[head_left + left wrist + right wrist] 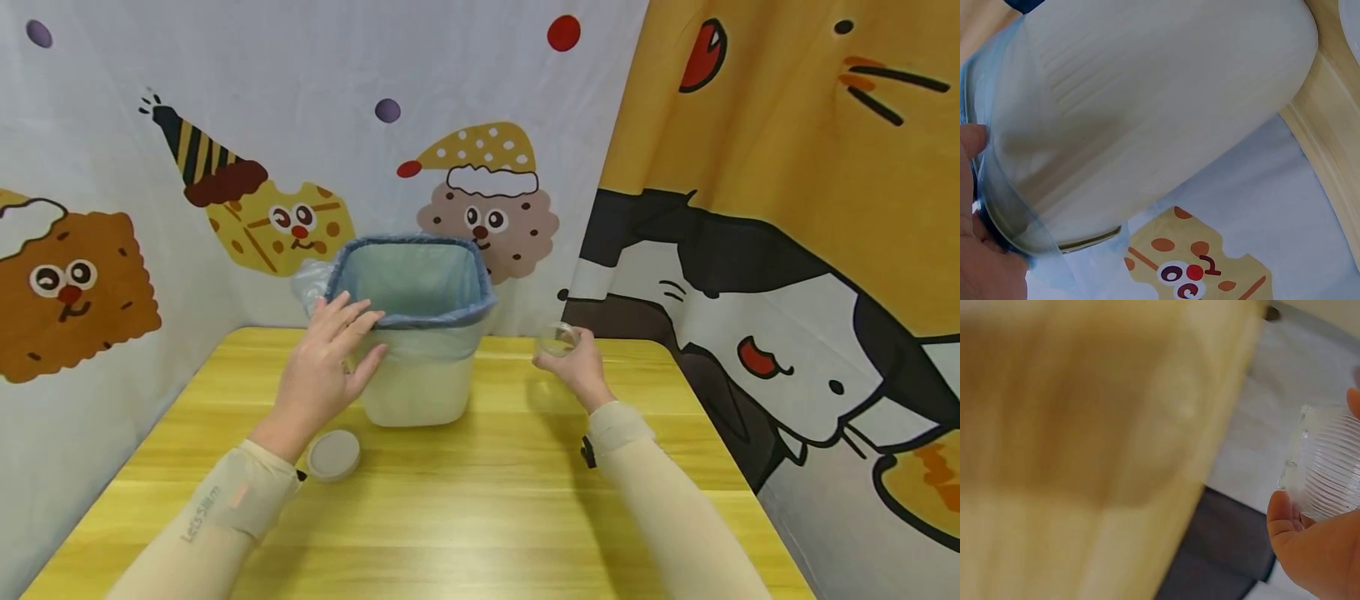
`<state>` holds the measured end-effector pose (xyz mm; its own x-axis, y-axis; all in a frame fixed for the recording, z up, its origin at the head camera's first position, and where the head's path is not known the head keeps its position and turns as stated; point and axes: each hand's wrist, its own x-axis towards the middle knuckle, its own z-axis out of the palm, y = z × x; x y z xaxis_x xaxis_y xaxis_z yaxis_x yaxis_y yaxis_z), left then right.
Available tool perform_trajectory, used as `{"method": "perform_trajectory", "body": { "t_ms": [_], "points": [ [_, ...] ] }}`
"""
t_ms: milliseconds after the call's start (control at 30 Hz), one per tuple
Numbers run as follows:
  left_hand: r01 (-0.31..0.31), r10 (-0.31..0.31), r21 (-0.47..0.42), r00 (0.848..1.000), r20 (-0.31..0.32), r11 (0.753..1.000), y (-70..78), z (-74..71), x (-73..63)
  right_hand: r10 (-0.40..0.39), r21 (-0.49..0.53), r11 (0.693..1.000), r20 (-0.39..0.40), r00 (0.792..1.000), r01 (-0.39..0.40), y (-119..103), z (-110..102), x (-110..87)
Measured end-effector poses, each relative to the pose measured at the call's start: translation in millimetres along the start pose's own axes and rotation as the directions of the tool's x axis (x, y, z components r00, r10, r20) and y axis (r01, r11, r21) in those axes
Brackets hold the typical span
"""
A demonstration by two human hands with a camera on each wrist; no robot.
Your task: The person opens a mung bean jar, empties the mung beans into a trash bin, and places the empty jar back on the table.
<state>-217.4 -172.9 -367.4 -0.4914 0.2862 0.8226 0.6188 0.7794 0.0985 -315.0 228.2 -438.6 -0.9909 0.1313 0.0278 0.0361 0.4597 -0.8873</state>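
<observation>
A white trash bin (416, 387) stands at the back of the table, lined with a blue plastic bag (480, 312) folded over its rim. My left hand (322, 367) is at the bin's near left corner, fingers extended and spread, thumb apart. In the left wrist view, its fingertips are right at the bag-covered rim, beside the bin wall (1166, 94). To the right of the bin, my right hand (579, 367) grips a clear jar (557, 338) above the table. The right wrist view shows the jar's ribbed side (1332, 465) between thumb and fingers.
A round white lid (333, 455) lies on the wooden table (465, 525), near the left wrist. Behind the table hangs a printed cloth (315, 83) with cartoon figures, meeting a yellow cartoon curtain (765, 142) on the right. Loose bag plastic (311, 282) bunches at the bin's left side.
</observation>
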Motion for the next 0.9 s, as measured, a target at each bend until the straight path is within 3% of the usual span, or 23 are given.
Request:
{"method": "perform_trajectory", "body": {
  "t_ms": [333,633,900],
  "points": [
    [0.015,-0.015,-0.005,1.000,0.024,1.000,-2.3,-1.3,0.2,-0.005,-0.008,1.000,0.014,1.000,0.005,27.5,57.0,-3.3],
    [0.015,-0.014,-0.022,1.000,0.026,1.000,-1.0,1.9,-1.1,0.048,-0.036,0.998,0.003,0.999,-0.048,38.4,69.4,-8.8],
    [0.024,-0.023,-0.025,0.999,0.037,0.999,-1.7,0.1,0.7,0.059,-0.049,0.997,-0.010,0.998,-0.060,35.5,72.0,-7.4]
  ]
}}
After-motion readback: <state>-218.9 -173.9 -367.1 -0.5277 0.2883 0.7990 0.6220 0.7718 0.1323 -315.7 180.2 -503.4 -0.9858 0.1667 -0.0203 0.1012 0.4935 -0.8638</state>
